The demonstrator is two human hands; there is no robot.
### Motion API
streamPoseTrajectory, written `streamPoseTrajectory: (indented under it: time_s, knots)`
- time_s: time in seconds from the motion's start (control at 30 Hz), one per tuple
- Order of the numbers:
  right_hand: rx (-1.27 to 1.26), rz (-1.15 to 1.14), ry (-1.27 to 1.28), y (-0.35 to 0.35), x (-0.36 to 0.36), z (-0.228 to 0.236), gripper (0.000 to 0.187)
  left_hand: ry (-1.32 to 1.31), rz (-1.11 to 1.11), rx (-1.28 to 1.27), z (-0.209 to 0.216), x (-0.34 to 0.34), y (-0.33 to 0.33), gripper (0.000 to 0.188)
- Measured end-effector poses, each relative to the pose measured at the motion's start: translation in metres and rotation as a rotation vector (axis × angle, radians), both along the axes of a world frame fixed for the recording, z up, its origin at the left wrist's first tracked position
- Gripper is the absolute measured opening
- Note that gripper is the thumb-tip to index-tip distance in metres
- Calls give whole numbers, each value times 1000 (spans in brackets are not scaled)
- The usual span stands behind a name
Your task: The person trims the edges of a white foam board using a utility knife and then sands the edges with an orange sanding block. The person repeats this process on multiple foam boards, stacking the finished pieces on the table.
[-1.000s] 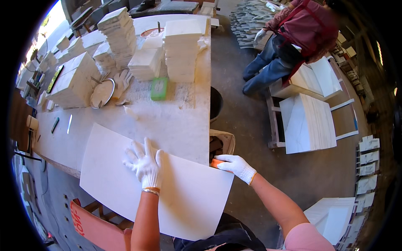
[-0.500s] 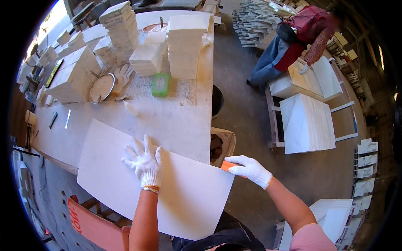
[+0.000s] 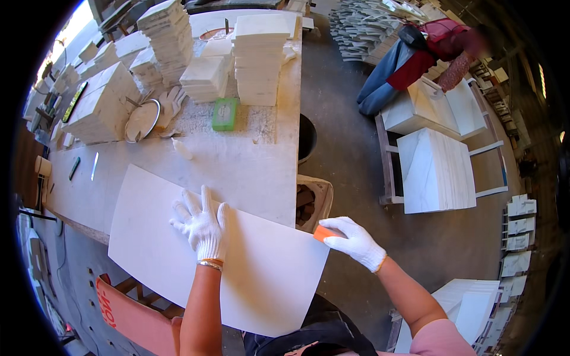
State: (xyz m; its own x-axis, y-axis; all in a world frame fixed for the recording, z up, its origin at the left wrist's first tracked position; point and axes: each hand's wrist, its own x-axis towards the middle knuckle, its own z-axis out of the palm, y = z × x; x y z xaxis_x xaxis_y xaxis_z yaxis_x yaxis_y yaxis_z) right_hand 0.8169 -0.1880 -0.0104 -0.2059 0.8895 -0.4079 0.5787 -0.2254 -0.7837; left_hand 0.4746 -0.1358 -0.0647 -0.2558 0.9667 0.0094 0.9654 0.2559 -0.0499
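A large white stone slab [image 3: 261, 255] lies at the near edge of the worktable, its near part jutting out past the edge. My left hand [image 3: 205, 228], in a white knitted glove, rests flat on the slab with its fingers spread. At the slab's far right corner, my right hand [image 3: 356, 243], gloved the same way, grips a small orange block [image 3: 323, 232] between thumb and fingers. The block is against or very close to the corner; actual contact is hard to make out.
Stacked white tiles [image 3: 258, 59], a green box [image 3: 225, 114], a round dish [image 3: 142, 120] and a small white bottle [image 3: 182, 149] stand beyond the slab. Right of the table are a dark bucket [image 3: 307, 139] and a co-worker [image 3: 415, 65] bending over stone blocks [image 3: 436, 172].
Both hands keep nearly the same pose, the right still holding the orange block at the corner. The co-worker has leaned and shifted slightly. The whole view has moved a little.
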Motion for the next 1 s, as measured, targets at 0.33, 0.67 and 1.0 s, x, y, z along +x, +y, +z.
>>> streamPoseTrajectory:
  time_s: [0.33,0.67,1.0]
  knots:
    - [-147,28,34,8,1,30,54,32,-8,9,1,-3,3,64]
    - [-179,-39,136,16,0,-12,53,-48,5,-32,8,-2,3,63]
    - [-87,-23,20,25,-10,-26,53,-88,-17,-22,11,4,8,62]
